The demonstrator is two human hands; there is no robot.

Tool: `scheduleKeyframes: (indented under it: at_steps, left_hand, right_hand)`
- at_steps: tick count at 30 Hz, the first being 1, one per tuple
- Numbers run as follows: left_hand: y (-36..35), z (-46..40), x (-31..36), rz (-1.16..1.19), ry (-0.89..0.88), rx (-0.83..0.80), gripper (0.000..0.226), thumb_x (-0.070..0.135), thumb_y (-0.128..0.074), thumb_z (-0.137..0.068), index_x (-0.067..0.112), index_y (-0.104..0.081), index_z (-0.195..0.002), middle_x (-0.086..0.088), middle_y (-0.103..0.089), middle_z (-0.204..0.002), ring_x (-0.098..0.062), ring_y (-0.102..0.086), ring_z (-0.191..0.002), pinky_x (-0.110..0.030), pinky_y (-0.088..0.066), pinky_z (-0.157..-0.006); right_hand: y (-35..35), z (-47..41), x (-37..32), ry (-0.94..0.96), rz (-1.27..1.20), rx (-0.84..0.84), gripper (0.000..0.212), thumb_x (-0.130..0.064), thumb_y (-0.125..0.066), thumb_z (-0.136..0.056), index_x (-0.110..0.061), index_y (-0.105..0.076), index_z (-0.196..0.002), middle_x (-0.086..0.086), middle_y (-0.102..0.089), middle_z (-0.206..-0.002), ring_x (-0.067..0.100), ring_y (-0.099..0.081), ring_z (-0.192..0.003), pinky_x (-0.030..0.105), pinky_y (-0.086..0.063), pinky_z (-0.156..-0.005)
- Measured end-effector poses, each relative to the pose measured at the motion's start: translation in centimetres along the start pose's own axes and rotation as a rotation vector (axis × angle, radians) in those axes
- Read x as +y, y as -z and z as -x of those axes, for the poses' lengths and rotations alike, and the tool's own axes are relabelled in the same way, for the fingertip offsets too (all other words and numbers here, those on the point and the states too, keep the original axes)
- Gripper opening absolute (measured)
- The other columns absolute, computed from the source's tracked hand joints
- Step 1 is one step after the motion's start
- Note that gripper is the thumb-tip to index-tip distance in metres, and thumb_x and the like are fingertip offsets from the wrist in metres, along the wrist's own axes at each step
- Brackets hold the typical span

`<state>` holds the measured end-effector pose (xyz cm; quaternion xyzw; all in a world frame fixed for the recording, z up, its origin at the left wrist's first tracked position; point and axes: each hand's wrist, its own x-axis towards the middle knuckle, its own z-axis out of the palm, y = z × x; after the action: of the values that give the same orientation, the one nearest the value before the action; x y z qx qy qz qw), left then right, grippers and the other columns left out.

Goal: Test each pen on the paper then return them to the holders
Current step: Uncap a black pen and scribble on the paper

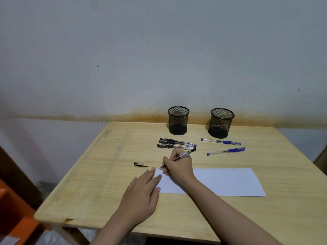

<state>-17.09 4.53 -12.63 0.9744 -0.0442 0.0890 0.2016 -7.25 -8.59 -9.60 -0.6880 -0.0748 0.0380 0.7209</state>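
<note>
Two hands work at the desk (99,174): the left hand (141,193) lies flat, steadying the paper (226,181), while the right hand (177,167) has its grip around an uncapped black pen (183,155), tip at the sheet's corner. Its cap (140,164) lies nearby. Beyond, black pens (177,143) and two blue pens (224,146) await; both mesh holders (178,120) (221,123) appear empty, so testing seems barely begun.

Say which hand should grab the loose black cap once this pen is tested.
Left, probably. The left hand lies flat on the paper's corner, fingers near the cap, holding nothing. The right hand grips the black pen.
</note>
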Motion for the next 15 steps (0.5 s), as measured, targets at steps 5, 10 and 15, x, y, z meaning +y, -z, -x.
scheduleKeyframes:
  at_steps: [5, 10, 15]
  left_hand:
    - [0.12, 0.04, 0.11, 0.005, 0.008, -0.015, 0.068, 0.054, -0.009, -0.079, 0.036, -0.034, -0.139, 0.013, -0.02, -0.155, -0.005, -0.015, -0.143, -0.034, -0.016, -0.115]
    - [0.15, 0.05, 0.11, 0.014, 0.013, -0.016, 0.067, 0.054, -0.011, -0.079, 0.036, -0.035, -0.139, 0.013, -0.021, -0.154, -0.005, -0.016, -0.142, -0.034, -0.018, -0.115]
    - [0.23, 0.09, 0.17, 0.013, 0.01, -0.016, 0.066, 0.053, -0.012, -0.079, 0.036, -0.035, -0.138, 0.013, -0.022, -0.154, -0.005, -0.017, -0.142, -0.034, -0.017, -0.114]
  right_hand:
    - [-0.21, 0.07, 0.24, 0.018, 0.068, -0.053, 0.026, 0.007, -0.059, -0.08, -0.005, -0.042, -0.065, 0.017, -0.046, -0.056, 0.023, -0.057, -0.044, 0.028, -0.048, -0.046]
    - [-0.31, -0.11, 0.39, 0.035, 0.09, -0.03, 0.026, 0.009, -0.058, -0.078, -0.005, -0.041, -0.064, 0.014, -0.043, -0.053, 0.022, -0.057, -0.043, 0.029, -0.047, -0.046]
    - [-0.36, -0.06, 0.32, 0.038, 0.105, -0.041, 0.027, 0.01, -0.058, -0.077, -0.006, -0.04, -0.063, 0.013, -0.043, -0.053, 0.024, -0.058, -0.044, 0.031, -0.049, -0.048]
